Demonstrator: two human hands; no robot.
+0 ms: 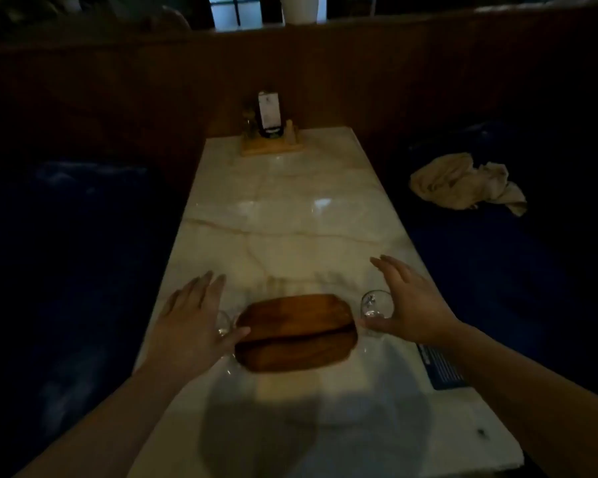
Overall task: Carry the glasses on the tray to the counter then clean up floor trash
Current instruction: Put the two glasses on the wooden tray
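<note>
Two hands reach over a marble desk: the left hand and right hand, fingers spread and released, each flank a clear glass, left glass and right glass, standing beside an empty wooden tray. Farther back, a condiment caddy holds a card; its writing is unreadable.

A dim restaurant or café booth. A long marble counter runs toward 12 o'clock, ending at a wood-panelled partition. Dark blue padded seats flank it at 3 and 9 o'clock. At the far end a wooden caddy holds a menu card and condiments. A printed blue card lies at 4 o'clock.
</note>
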